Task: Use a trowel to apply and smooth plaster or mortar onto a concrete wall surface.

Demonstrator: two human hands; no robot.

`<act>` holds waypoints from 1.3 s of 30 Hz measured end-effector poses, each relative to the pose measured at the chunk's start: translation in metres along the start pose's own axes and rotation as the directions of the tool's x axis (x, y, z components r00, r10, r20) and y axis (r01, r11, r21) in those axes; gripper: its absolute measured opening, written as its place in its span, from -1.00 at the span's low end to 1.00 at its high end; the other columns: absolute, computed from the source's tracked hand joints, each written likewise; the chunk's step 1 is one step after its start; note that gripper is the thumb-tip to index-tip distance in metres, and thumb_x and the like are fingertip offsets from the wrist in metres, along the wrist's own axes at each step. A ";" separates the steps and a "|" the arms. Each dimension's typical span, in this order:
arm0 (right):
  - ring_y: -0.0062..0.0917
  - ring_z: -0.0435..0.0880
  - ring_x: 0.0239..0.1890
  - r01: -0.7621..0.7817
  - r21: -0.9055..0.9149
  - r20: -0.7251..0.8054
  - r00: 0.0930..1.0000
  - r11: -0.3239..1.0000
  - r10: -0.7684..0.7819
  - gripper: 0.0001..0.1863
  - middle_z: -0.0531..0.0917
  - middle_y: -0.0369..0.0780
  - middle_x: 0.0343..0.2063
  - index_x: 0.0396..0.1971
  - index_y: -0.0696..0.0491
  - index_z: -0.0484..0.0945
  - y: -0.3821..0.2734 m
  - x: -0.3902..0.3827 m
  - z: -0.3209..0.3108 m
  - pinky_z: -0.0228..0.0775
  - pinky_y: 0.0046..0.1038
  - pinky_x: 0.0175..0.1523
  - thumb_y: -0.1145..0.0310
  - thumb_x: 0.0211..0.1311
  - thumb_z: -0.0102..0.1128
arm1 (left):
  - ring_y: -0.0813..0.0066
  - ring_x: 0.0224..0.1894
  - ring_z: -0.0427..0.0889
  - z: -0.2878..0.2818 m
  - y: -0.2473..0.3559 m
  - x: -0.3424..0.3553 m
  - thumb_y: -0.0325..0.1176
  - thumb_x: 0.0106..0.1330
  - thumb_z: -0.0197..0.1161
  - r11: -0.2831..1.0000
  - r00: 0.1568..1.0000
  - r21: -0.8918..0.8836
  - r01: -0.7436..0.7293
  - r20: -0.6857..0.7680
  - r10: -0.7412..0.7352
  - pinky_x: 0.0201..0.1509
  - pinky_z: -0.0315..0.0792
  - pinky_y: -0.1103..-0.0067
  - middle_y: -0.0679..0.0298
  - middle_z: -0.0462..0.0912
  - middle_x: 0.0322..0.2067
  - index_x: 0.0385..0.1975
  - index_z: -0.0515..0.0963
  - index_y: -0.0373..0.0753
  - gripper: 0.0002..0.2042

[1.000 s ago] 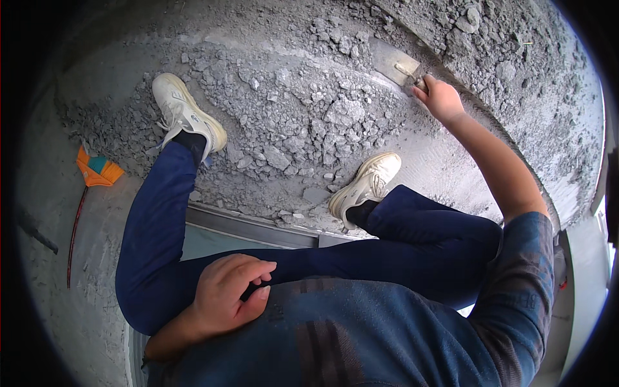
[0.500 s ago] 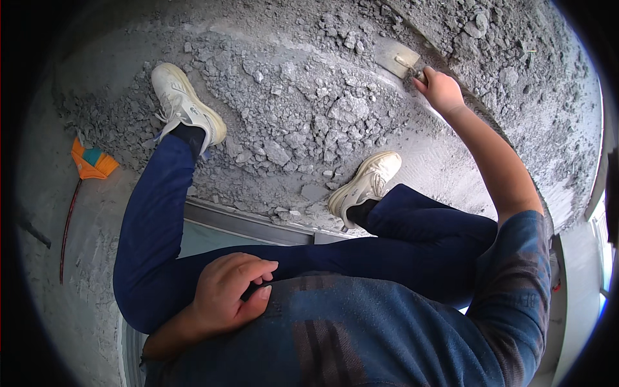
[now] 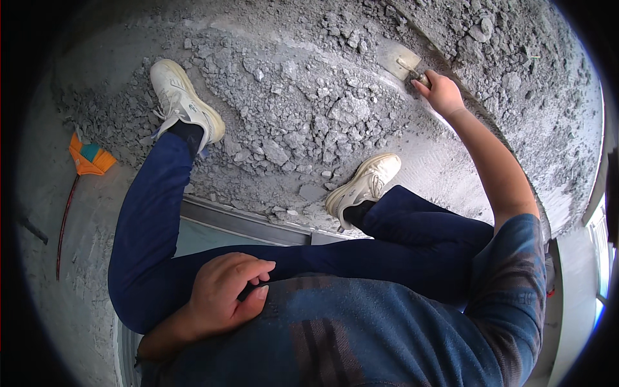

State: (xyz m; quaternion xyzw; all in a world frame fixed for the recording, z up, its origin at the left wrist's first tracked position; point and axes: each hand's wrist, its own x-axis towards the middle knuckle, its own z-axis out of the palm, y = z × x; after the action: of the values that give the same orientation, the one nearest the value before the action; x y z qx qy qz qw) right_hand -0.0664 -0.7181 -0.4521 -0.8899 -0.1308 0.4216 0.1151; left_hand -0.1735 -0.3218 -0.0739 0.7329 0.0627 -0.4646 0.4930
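Broom [image 3: 93,157] on floor [image 3: 90,258], left of left shoe [image 3: 182,100] — rubble [image 3: 290,122] between left shoe and right shoe [image 3: 369,182] — trowel [image 3: 392,59] beyond right shoe, debris [image 3: 509,80] to its right.

The floor [image 3: 451,158] is grey, rough and dusty, with a smoother, paler patch toward the right. Along its near side runs 1 grey metal track [image 3: 251,222], bent by the lens, with a pale greenish surface [image 3: 209,239] beside it. On the left spreads a bare, mottled cement surface [image 3: 90,226]; whether it is floor or wall cannot be told. At the far right, 1 pale, smooth wall section [image 3: 577,287] adjoins a bright opening [image 3: 602,245], its details washed out by whitish-blue light.
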 end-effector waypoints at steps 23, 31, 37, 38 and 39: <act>-0.10 0.66 -0.22 -0.023 -0.006 -0.001 1.000 1.000 0.023 -0.60 0.68 -0.01 -0.33 -0.27 0.12 0.52 -0.057 0.027 -0.021 0.49 -0.14 -0.07 0.02 0.32 0.08 | 0.42 -0.44 0.58 0.004 0.001 0.002 -0.46 0.14 0.26 0.999 1.000 0.045 -0.019 0.022 0.018 -0.33 0.50 0.50 0.26 0.60 -0.37 -0.06 0.51 -0.25 -0.67; -0.08 0.65 -0.18 -0.096 0.227 -0.091 0.989 0.969 0.119 -0.55 0.68 0.00 -0.31 -0.30 0.12 0.53 -0.103 0.044 0.000 0.45 -0.13 -0.03 -0.05 0.29 0.10 | 0.41 -0.43 0.59 0.003 0.006 0.000 -0.47 0.12 0.27 0.998 1.000 0.068 -0.012 0.004 0.012 -0.32 0.51 0.52 0.26 0.60 -0.38 -0.08 0.52 -0.26 -0.68; -0.11 0.64 -0.20 -0.039 0.437 -0.091 0.992 0.899 0.088 -0.50 0.68 -0.02 -0.33 -0.20 0.11 0.58 -0.107 0.037 -0.017 0.45 -0.19 -0.04 -0.10 0.25 0.17 | 0.34 -0.41 0.61 -0.006 0.023 0.010 -0.44 0.14 0.27 0.979 0.995 0.175 -0.100 0.035 0.096 -0.30 0.52 0.47 0.24 0.61 -0.37 -0.09 0.53 -0.26 -0.70; -0.19 0.66 -0.25 0.000 0.424 -0.098 0.994 0.906 0.046 -0.48 0.67 -0.05 -0.39 -0.16 0.12 0.58 -0.098 0.029 -0.032 0.45 -0.22 -0.04 -0.10 0.23 0.19 | 0.34 -0.41 0.61 -0.008 0.027 0.011 -0.44 0.14 0.27 0.978 0.994 0.182 -0.104 0.044 0.098 -0.30 0.52 0.47 0.24 0.61 -0.37 -0.09 0.53 -0.26 -0.70; -0.31 0.64 -0.37 0.041 0.471 -0.122 0.992 0.881 0.019 -0.50 0.63 -0.11 -0.47 -0.21 0.12 0.56 -0.085 0.021 -0.048 0.46 -0.30 -0.17 -0.09 0.26 0.18 | 0.31 -0.39 0.62 -0.010 0.030 0.012 -0.43 0.14 0.27 0.973 0.990 0.189 -0.135 0.063 0.125 -0.29 0.53 0.45 0.23 0.62 -0.37 -0.10 0.54 -0.26 -0.70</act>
State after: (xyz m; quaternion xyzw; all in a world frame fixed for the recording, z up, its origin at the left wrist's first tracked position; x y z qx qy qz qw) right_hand -0.0277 -0.6354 -0.4106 -0.8586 -0.0217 0.3843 0.3387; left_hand -0.1440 -0.3334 -0.0619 0.7676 -0.0431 -0.4538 0.4506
